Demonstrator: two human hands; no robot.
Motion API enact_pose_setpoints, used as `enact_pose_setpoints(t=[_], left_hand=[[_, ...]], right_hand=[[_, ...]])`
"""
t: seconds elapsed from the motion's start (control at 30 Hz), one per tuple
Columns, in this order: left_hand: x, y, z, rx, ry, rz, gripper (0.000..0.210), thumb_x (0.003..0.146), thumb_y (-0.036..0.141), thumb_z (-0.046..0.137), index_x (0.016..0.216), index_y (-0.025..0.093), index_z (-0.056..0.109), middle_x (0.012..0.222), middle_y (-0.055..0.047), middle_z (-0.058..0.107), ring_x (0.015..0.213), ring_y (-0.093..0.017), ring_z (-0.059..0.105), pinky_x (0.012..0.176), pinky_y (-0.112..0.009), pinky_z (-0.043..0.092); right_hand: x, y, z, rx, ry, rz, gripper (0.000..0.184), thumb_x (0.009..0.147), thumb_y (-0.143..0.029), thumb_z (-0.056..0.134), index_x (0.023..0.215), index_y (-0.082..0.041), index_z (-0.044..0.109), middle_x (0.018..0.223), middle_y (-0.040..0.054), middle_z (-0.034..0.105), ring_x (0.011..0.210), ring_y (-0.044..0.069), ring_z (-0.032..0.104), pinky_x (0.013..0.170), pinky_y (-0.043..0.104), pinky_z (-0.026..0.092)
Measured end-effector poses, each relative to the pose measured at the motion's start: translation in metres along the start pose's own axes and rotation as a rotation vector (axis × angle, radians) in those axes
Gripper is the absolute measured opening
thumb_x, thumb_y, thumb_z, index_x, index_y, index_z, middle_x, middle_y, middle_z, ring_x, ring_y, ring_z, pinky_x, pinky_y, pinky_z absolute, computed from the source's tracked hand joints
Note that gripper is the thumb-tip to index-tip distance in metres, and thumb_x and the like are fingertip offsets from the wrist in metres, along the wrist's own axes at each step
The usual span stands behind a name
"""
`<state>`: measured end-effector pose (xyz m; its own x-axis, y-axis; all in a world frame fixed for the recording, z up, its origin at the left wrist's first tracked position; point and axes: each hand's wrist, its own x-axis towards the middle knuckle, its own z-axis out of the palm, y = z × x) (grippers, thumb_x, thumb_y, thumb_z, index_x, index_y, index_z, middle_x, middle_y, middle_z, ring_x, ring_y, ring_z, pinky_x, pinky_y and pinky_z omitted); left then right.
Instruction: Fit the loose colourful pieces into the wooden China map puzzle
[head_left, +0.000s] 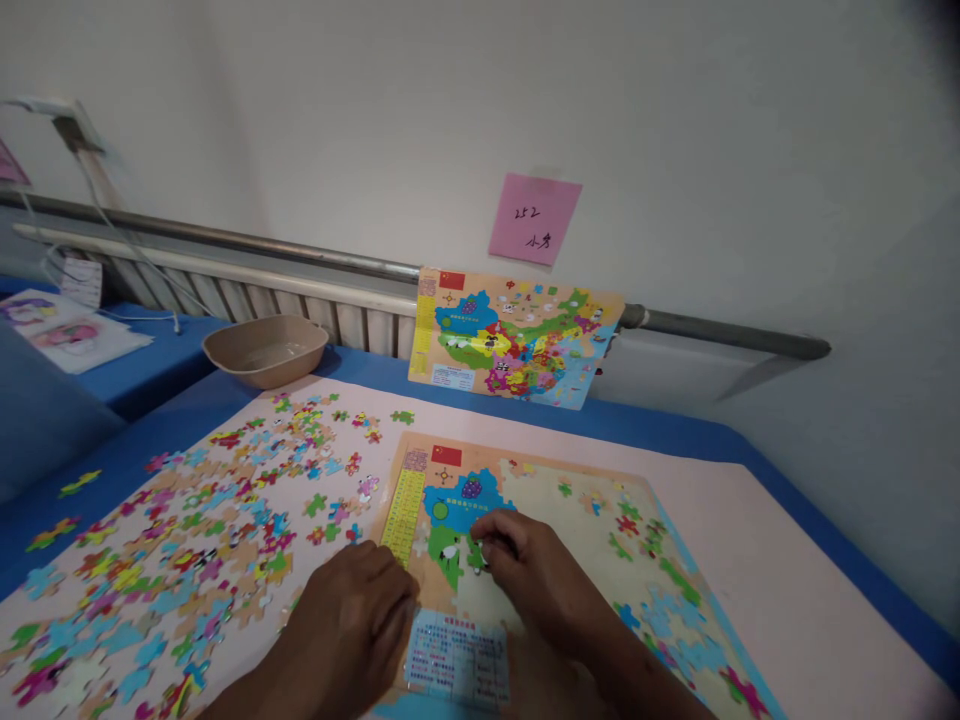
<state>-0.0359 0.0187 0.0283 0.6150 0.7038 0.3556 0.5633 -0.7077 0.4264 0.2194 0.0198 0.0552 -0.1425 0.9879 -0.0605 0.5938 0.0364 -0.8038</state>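
A partly filled jigsaw puzzle (652, 490) of a map lies flat on the pink table cover. Its left side shows a blue region with grapes, a green region and a yellow text strip. My right hand (525, 560) is over the green region, fingers closed on a green puzzle piece (478, 560) at the edge of the filled part. My left hand (356, 610) rests curled at the puzzle's left border, near the yellow strip; whatever its fingers hold, if anything, is hidden. Loose puzzle pieces (217, 540) spread across the cover to the left.
A picture of the finished map (517, 340) leans upright against the rail (720, 331). Behind the loose pieces stands a beige plastic basin (266, 352). A pink note (535, 220) is stuck to the wall. Drawings (71, 330) lie on the blue table at left.
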Motion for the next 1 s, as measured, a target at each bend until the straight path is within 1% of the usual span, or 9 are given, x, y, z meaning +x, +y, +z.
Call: enact_pose_setpoints(t=[0.17, 0.33, 0.5, 0.57, 0.7, 0.83, 1.0], left_hand=[[-0.001, -0.002, 0.002, -0.001, 0.017, 0.008, 0.026, 0.101, 0.016, 0.046, 0.079, 0.023, 0.057, 0.076, -0.002, 0.061, 0.070, -0.021, 0.057, 0.065, -0.036, 0.039], [-0.002, -0.002, 0.003, 0.004, 0.007, -0.008, 0.025, 0.101, 0.016, 0.047, 0.080, 0.023, 0.058, 0.077, -0.002, 0.061, 0.072, -0.021, 0.057, 0.066, -0.036, 0.039], [-0.002, -0.001, 0.002, 0.006, -0.003, -0.015, 0.026, 0.101, 0.016, 0.045, 0.080, 0.022, 0.060, 0.077, -0.003, 0.062, 0.073, -0.022, 0.059, 0.067, -0.036, 0.040], [-0.001, -0.001, 0.002, 0.002, 0.005, -0.013, 0.027, 0.101, 0.016, 0.045, 0.080, 0.022, 0.061, 0.077, -0.003, 0.062, 0.072, -0.022, 0.059, 0.066, -0.036, 0.040], [0.000, 0.000, 0.001, -0.001, 0.016, -0.003, 0.027, 0.101, 0.016, 0.045, 0.080, 0.022, 0.061, 0.076, -0.003, 0.062, 0.071, -0.021, 0.058, 0.065, -0.036, 0.040], [0.000, 0.000, 0.001, 0.003, -0.006, -0.018, 0.027, 0.101, 0.017, 0.045, 0.079, 0.022, 0.061, 0.077, -0.004, 0.063, 0.072, -0.023, 0.059, 0.065, -0.037, 0.040], [-0.001, 0.001, 0.002, -0.010, 0.007, -0.018, 0.025, 0.099, 0.015, 0.046, 0.080, 0.022, 0.061, 0.077, -0.003, 0.063, 0.072, -0.023, 0.059, 0.065, -0.036, 0.039]], right_hand=[[0.000, 0.001, 0.001, -0.006, 0.000, -0.030, 0.020, 0.090, -0.019, 0.051, 0.097, -0.022, 0.069, 0.082, -0.0004, 0.064, 0.075, 0.019, 0.058, 0.072, 0.028, 0.041], [0.001, 0.001, 0.003, 0.024, 0.017, -0.031, 0.018, 0.087, -0.015, 0.050, 0.093, -0.021, 0.066, 0.080, -0.0015, 0.061, 0.075, 0.018, 0.057, 0.070, 0.028, 0.040], [0.001, 0.002, 0.003, -0.018, 0.041, -0.086, 0.018, 0.087, -0.015, 0.050, 0.092, -0.022, 0.066, 0.087, 0.0005, 0.062, 0.081, 0.019, 0.058, 0.074, 0.029, 0.041], [0.000, 0.002, 0.005, -0.012, 0.046, -0.086, 0.017, 0.087, -0.015, 0.050, 0.091, -0.021, 0.066, 0.088, 0.0007, 0.062, 0.080, 0.019, 0.058, 0.073, 0.029, 0.041], [-0.002, 0.002, 0.011, 0.001, 0.049, -0.078, 0.016, 0.085, -0.012, 0.051, 0.089, -0.022, 0.063, 0.085, -0.0009, 0.060, 0.078, 0.018, 0.056, 0.071, 0.028, 0.039], [-0.003, 0.001, 0.019, 0.039, 0.049, -0.099, 0.013, 0.084, -0.013, 0.051, 0.088, -0.022, 0.060, 0.086, -0.0007, 0.060, 0.078, 0.018, 0.055, 0.070, 0.028, 0.039], [-0.007, -0.004, 0.024, 0.074, 0.044, -0.101, 0.013, 0.084, -0.013, 0.050, 0.090, -0.022, 0.059, 0.086, -0.0007, 0.058, 0.077, 0.018, 0.054, 0.069, 0.029, 0.039]])
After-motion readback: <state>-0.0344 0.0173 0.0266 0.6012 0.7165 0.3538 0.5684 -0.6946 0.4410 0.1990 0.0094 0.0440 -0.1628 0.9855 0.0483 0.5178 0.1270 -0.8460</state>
